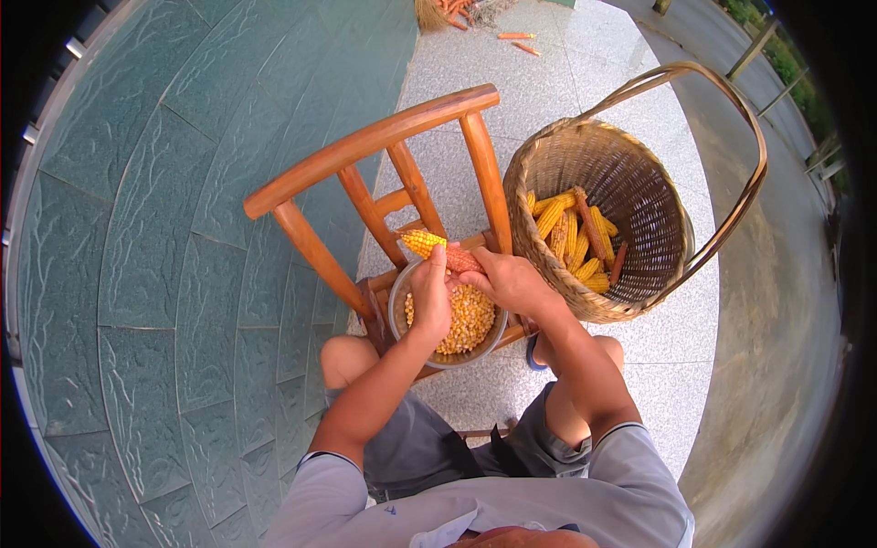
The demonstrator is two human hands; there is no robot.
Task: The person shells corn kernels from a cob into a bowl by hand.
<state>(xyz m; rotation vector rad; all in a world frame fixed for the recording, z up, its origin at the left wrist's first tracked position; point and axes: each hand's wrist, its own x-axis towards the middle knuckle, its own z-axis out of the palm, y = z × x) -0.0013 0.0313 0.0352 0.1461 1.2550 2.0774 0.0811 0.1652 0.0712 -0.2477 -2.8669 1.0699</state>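
Note:
Both my hands hold one corn cob (423, 242) above a round bowl (399, 320). Yellow kernels still cover the cob's left end; its right part is bare and reddish. My left hand (433, 294) grips it near the middle, thumb on top. My right hand (503, 277) is closed around the bare right end. Loose corn kernels (467, 322) lie in the bowl, which rests on the seat of a wooden chair (373, 147). My hands hide part of the bowl and of the cob.
To the right stands a woven basket (596, 305) with a tall handle, holding several yellow cobs (551, 218) and some stripped ones. Bare cobs (517, 35) and a broom head (430, 15) lie on the floor at the top. The chair's backrest rises beyond the bowl.

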